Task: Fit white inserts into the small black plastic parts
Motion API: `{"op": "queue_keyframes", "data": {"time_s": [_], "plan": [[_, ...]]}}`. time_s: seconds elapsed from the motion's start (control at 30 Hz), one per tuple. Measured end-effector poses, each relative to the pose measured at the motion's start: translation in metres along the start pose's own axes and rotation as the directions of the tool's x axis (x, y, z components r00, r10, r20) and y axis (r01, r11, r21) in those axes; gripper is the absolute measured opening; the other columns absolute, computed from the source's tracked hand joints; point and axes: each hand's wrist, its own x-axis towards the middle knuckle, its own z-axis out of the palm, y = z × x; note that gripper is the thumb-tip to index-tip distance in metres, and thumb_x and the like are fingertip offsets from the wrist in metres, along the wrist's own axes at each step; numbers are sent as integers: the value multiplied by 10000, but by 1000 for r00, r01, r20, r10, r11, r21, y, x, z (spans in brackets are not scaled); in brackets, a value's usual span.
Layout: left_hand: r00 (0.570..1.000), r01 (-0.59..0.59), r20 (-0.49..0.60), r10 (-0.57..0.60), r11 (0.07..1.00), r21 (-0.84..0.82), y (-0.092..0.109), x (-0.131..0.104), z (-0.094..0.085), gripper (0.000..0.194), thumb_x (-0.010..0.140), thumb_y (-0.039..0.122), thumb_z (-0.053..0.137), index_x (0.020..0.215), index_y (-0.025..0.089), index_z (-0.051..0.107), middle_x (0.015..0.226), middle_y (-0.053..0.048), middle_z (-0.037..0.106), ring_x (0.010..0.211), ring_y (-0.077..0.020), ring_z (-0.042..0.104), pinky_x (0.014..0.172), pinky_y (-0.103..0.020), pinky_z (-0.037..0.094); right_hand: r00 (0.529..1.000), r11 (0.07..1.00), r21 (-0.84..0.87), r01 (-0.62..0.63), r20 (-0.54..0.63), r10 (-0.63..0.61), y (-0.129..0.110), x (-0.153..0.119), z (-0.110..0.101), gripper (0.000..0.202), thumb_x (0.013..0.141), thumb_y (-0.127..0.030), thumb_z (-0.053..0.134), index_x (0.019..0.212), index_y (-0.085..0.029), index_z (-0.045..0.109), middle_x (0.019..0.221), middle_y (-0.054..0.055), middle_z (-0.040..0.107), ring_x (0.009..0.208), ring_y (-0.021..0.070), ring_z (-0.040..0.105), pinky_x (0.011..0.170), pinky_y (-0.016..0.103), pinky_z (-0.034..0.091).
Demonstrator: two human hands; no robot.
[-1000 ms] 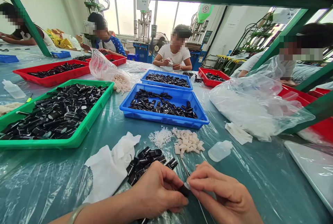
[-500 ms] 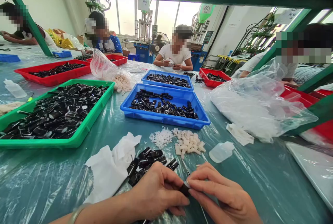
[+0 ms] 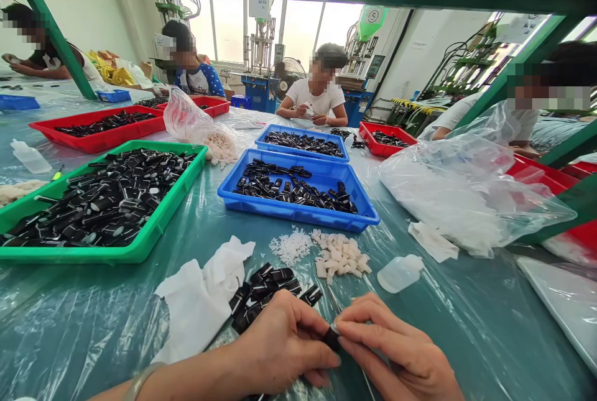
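Near the bottom centre, my left hand (image 3: 284, 345) is closed on a small black part (image 3: 332, 337), gripping it between thumb and fingers. My right hand (image 3: 396, 345) pinches a small whitish piece against the part's upper end, its fingers closed. A thin metal tool (image 3: 334, 299) lies on the sheet, partly under my right hand. Loose black parts (image 3: 261, 292) are piled just behind my left hand, beside a crumpled white cloth (image 3: 200, 295). Beyond them are small white bits (image 3: 291, 247) and a heap of beige pieces (image 3: 340, 255).
Behind stand blue trays (image 3: 298, 208) and a green tray (image 3: 175, 205) of black parts. A squeeze bottle (image 3: 399, 273) lies to the right, near a clear bag (image 3: 466, 189). Several people sit around the table; green frame bars (image 3: 56, 43) cross the view.
The view has shifted very slightly. Both my hands keep almost the same pose on the black part and whitish piece.
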Motion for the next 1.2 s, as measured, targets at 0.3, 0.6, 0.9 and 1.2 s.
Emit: {"op": "queue_keyframes", "data": {"time_s": [0.3, 0.6, 0.9, 1.2], "plan": [[999, -9, -31, 10, 1000, 6, 3, -3, 4, 104, 587, 205, 618, 568, 103, 615, 483, 14, 549, 455, -88, 533, 474, -177, 425, 999, 999, 6, -32, -14, 32, -2, -1, 3, 155, 813, -93, 524, 818, -205, 632, 773, 30, 613, 705, 131, 600, 615, 218, 511], [995, -79, -45, 83, 992, 94, 2, -4, 3, 117, 616, 209, 602, 547, 115, 591, 458, 33, 509, 468, -91, 518, 473, -172, 393, 996, 994, 105, -35, -75, 43, -5, 1, 7, 187, 796, -72, 538, 875, -217, 625, 783, 30, 613, 714, 136, 595, 623, 232, 513], [1000, 14, -1, -14, 994, -108, 12, -6, 3, 159, 549, 210, 677, 637, 83, 640, 494, -16, 594, 447, -95, 558, 482, -191, 449, 966, 951, 241, -194, -122, 228, -4, -4, 3, 218, 806, -177, 559, 990, -271, 626, 841, 12, 648, 761, 140, 636, 686, 218, 524], [992, -97, -99, 80, 977, -188, 22, -4, -10, 234, 561, 284, 732, 645, 77, 661, 520, -20, 607, 481, -94, 595, 475, -157, 457, 982, 990, 1, -143, -125, 142, 18, -8, 8, 276, 840, -219, 514, 1100, -257, 596, 969, 38, 673, 815, 160, 664, 699, 209, 546]]}}
